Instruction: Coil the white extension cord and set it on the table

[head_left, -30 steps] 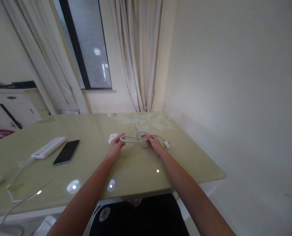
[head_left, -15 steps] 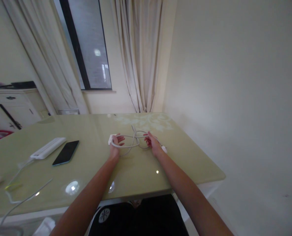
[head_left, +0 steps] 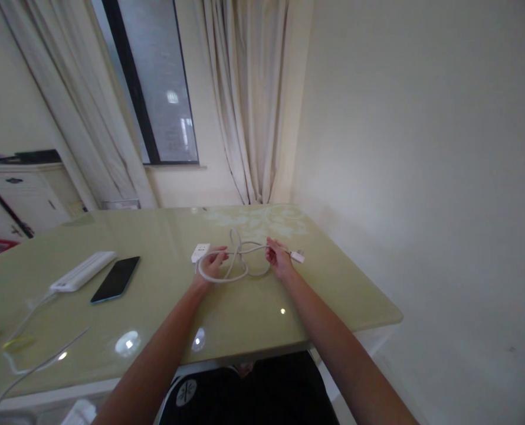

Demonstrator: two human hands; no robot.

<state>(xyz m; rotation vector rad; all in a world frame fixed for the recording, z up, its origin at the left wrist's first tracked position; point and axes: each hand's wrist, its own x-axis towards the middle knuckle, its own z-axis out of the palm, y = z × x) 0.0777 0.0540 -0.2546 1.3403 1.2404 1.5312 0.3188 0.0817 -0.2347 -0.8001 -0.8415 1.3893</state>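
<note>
A white extension cord [head_left: 232,280] lies in loose, crossing loops over the table's middle. Its socket block [head_left: 200,252] sits just left of my left hand [head_left: 213,265], and its plug [head_left: 297,256] sticks out right of my right hand [head_left: 278,258]. One loop passes over my left hand, whose fingers are closed about the cord near the crossing. My right hand pinches the cord between thumb and fingers a short way from the plug. Parts of the cord inside both hands are hidden.
On the left of the glossy green table [head_left: 333,289] lie a dark phone [head_left: 115,280] and a white power strip [head_left: 84,271] with its cable. Another pale cable [head_left: 45,360] trails over the front left edge. A wall [head_left: 422,177] borders the right side.
My left hand has gone from spread fingers to closed ones, and the socket block now lies apart from it. The cord loops have shifted, and the plug stands out further right of my right hand.
</note>
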